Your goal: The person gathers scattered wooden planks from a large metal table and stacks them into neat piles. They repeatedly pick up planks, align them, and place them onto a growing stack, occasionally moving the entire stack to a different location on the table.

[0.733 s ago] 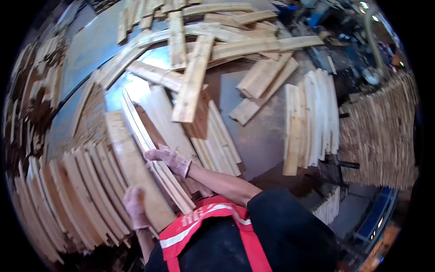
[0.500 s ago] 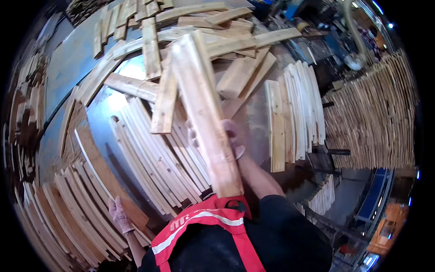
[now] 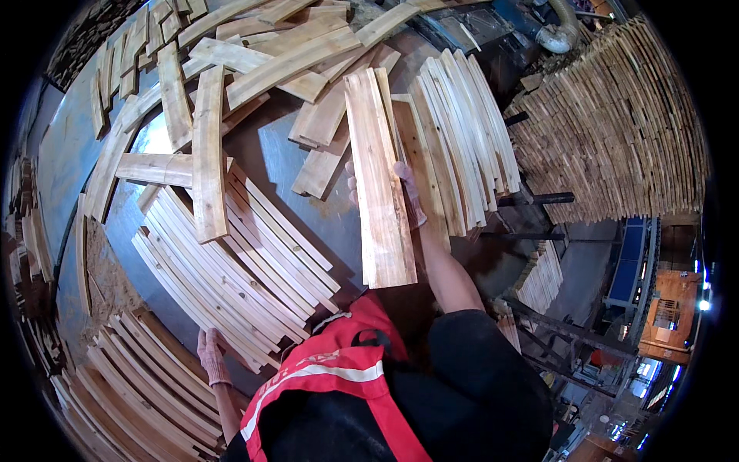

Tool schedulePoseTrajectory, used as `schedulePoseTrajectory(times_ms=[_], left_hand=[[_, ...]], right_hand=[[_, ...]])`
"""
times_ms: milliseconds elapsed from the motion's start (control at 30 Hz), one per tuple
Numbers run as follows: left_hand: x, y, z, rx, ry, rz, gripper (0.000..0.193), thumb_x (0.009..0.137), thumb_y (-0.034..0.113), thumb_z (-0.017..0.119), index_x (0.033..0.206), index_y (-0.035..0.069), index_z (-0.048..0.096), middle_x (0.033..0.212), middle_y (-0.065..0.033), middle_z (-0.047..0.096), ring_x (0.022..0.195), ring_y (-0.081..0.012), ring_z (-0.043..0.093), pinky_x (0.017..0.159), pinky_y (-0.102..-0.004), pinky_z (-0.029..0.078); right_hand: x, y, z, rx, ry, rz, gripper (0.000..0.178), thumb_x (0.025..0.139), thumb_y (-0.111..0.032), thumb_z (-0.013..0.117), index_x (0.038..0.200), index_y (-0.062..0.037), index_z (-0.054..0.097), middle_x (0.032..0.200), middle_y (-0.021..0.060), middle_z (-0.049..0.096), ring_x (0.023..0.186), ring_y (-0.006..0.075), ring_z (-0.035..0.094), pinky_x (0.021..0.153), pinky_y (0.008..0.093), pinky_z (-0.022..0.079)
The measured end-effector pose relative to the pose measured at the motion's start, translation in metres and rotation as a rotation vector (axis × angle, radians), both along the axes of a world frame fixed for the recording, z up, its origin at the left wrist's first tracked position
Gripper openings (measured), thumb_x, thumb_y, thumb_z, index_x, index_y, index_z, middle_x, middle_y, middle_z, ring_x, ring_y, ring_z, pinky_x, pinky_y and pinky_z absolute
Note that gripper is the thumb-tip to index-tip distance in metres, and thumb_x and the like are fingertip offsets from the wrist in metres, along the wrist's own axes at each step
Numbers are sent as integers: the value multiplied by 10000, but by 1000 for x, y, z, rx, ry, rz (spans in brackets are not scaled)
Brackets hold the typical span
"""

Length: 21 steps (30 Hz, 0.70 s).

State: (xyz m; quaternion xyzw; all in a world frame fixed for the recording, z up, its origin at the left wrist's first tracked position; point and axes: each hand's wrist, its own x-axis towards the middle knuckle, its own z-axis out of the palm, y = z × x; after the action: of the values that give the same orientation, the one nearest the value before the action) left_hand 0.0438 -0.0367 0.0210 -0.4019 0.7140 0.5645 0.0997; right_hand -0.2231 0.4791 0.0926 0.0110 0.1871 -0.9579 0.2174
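A narrow bundle of boards (image 3: 376, 192), apparently more than one piece, is held just above the centre of the view, its long axis run nearly from 12 to 6 o'clock. It is gripped by the right hand (image 3: 410, 196) from beneath: the fingers are wrapped around its 9 o'clock edge and the thumb is laid on its 3 o'clock edge, so the pieces are probably kept together by this pinch. The bundle is grasped near mid-length, presumably so that its two ends are balanced.

The left hand (image 3: 213, 358) is placed toward 8 o'clock, near the lower ends of a row of strips (image 3: 223, 269) on the bench (image 3: 281, 154). Whether anything is gripped or only touched by its fingers cannot be told.

The strips are set side by side, seemingly so that each is supported by its neighbour. Across their upper part, toward 10 o'clock, a loose board (image 3: 208, 154) is laid. Another row of boards (image 3: 150, 381) is ranged beyond the left hand, also at 8 o'clock. At 11 o'clock a jumble of boards (image 3: 292, 67) is heaped crosswise; at 1 to 2 o'clock an orderly row of planks (image 3: 454, 131) is lined up just beside the held bundle.
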Motion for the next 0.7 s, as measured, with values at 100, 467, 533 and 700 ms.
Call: schedulePoseTrajectory(times_ms=[100, 467, 533, 700], left_hand=[[-3, 12, 2, -23, 116, 13, 501, 1003, 357, 620, 1379, 25, 603, 1266, -65, 676, 1121, -167, 600, 928, -324, 486], [-13, 27, 25, -64, 24, 219, 442, 975, 335, 619, 1322, 62, 644, 1016, -4, 657, 863, -95, 561, 726, -254, 456], [-13, 26, 21, -101, 19, 274, 507, 974, 335, 627, 1389, 45, 607, 1154, -41, 679, 983, -132, 598, 802, -276, 477], [-11, 17, 7, -67, 47, 312, 638, 994, 354, 640, 1493, -16, 494, 1354, -108, 642, 1183, -203, 604, 970, -322, 477]], right_hand=[[-4, 22, -34, 105, -3, 26, 812, 850, -439, 775, 1437, 35, 477, 1286, 213, 623, 1109, 316, 673, 907, 459, 600], [45, 169, -168, 1791, 395, 88, 297, 1015, -277, 543, 1059, -83, 764, 1189, 76, 710, 1182, 220, 607, 1148, 412, 379], [45, 181, -154, 1740, 444, 68, 268, 974, -275, 623, 1032, -51, 758, 1057, 79, 745, 1066, 189, 655, 1055, 372, 464], [36, 150, -100, 1683, 32, 93, 269, 876, -272, 728, 877, -3, 729, 795, 72, 743, 693, 162, 691, 685, 312, 558]])
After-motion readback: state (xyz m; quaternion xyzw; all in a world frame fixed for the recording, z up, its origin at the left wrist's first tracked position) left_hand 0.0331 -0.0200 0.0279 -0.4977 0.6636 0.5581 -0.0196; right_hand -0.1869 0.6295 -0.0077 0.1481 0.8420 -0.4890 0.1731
